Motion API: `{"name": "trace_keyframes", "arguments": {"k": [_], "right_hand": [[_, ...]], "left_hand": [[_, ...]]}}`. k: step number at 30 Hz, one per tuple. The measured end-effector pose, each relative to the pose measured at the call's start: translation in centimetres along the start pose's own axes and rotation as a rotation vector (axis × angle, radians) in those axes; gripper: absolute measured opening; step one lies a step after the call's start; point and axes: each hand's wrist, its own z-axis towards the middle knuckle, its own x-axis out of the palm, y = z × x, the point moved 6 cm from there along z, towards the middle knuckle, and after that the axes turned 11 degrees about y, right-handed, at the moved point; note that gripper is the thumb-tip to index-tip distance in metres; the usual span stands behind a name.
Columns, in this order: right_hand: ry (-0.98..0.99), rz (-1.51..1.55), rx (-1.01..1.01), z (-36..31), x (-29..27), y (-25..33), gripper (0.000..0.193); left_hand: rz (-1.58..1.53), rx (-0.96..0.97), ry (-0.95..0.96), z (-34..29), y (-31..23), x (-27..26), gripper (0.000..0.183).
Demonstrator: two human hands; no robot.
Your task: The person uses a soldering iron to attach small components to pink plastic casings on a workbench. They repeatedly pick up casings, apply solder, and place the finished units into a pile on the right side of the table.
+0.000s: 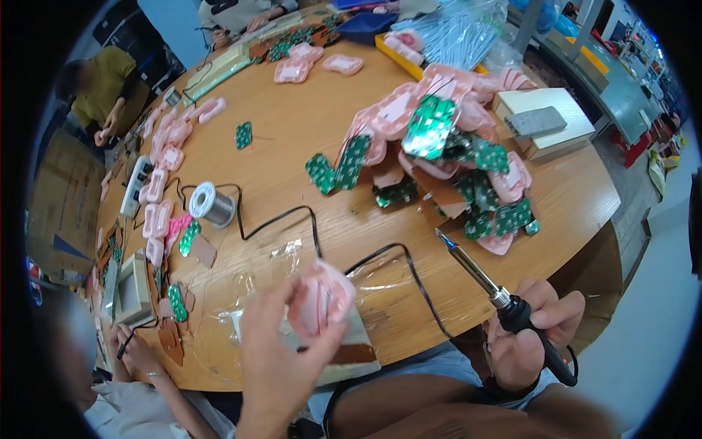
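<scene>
Left hand (pixel 281 347): fingers pinching pink shell (pixel 322 304). Right hand (pixel 522 355): fingers closed round soldering iron (pixel 503 298). Wire spool (pixel 213 205) farther left.

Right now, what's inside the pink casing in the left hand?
A thin red wire shows inside the pink casing; whatever the left hand covers can't be seen.

Can slide across the middle of the counter (pixel 292 132); gets blocked by the big pile (pixel 431 128) at right, nearer by black cord (pixel 317 238).
</scene>
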Motion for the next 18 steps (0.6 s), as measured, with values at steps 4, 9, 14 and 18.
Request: {"name": "trace_keyframes", "arguments": {"k": [4, 9, 14, 18], "right_hand": [[-0.142, -0.063, -0.086, 1.4, -1.6, 1.3, 0.032], [-0.538, -0.147, -0.199, 2.4, -6.6, 3.4, 0.027], [-0.592, -0.195, -0.216, 2.6, -9.1, 3.9, 0.020], [-0.570, -0.205, -0.186, 2.5, -9.2, 3.1, 0.019]], "left_hand": [[-0.187, 0.084, -0.077, 5.9, -4.3, -1.7, 0.050], [0.072, 0.472, -0.165, 11.8, -12.2, 1.8, 0.051], [0.371, 0.650, -0.161, 13.3, -17.8, 9.6, 0.026], [0.478, 0.715, -0.279, 15.8, -19.0, 12.6, 0.016]]}}
